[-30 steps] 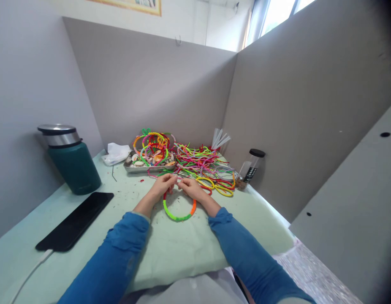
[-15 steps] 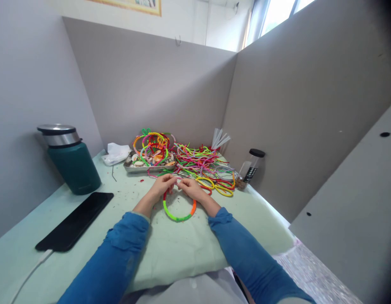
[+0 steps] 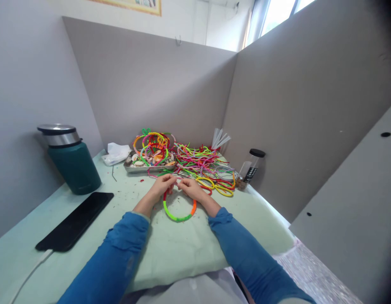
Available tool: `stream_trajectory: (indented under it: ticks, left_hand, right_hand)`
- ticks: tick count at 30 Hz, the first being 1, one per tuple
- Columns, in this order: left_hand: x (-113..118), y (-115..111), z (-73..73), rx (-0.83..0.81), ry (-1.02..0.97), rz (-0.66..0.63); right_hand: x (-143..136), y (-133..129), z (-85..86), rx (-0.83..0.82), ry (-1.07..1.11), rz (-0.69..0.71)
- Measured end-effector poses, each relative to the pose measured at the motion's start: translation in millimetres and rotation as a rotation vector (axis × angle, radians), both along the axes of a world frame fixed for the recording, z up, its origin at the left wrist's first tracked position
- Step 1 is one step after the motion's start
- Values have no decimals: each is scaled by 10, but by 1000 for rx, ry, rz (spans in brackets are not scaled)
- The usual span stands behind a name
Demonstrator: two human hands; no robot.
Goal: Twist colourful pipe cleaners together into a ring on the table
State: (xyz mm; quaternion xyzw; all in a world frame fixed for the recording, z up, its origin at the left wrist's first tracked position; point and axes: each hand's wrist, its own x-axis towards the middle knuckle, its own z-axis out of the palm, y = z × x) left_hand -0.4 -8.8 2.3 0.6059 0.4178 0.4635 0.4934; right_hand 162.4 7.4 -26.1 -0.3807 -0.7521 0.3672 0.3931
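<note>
A ring of fuzzy pipe cleaners (image 3: 179, 219), with red, lime, green and orange sections, hangs in a loop below my fingers, close to the tabletop. My left hand (image 3: 164, 185) pinches the upper part of this ring at its left side. Facing it, my right hand (image 3: 191, 188) pinches the ring's upper right part, and the two sets of fingertips almost meet. A bit of pink shows between them, but the fingertips hide its details. Just behind my right hand lie yellow pipe cleaner loops (image 3: 224, 191).
A metal tray (image 3: 147, 169) holds colourful rings and shell-like pieces. Loose pipe cleaners (image 3: 202, 160) are heaped beside it. A green bottle (image 3: 73, 164) and a phone (image 3: 75, 221) with a white cable are at left. A clear black-lidded jar (image 3: 251, 169) stands right. Grey partitions (image 3: 151, 84) enclose the table.
</note>
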Motion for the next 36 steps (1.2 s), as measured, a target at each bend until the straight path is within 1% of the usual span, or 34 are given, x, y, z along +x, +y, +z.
stream_trajectory:
  ticks: [9, 13, 19, 27, 36]
  left_hand:
    - [-6, 24, -34, 35, 52, -30]
    - [1, 36, -44, 26, 74, -45]
    - [8, 40, -47, 22, 84, -43]
    - [4, 83, -99, 13, 54, -54]
    - [19, 49, -59, 6, 70, -39]
  right_hand:
    - [6, 4, -5, 27, -13, 5]
    - [4, 3, -4, 35, -18, -2]
    - [0, 9, -13, 32, -14, -6]
    - [1, 20, -26, 36, -8, -1]
    - [2, 1, -4, 53, -36, -14]
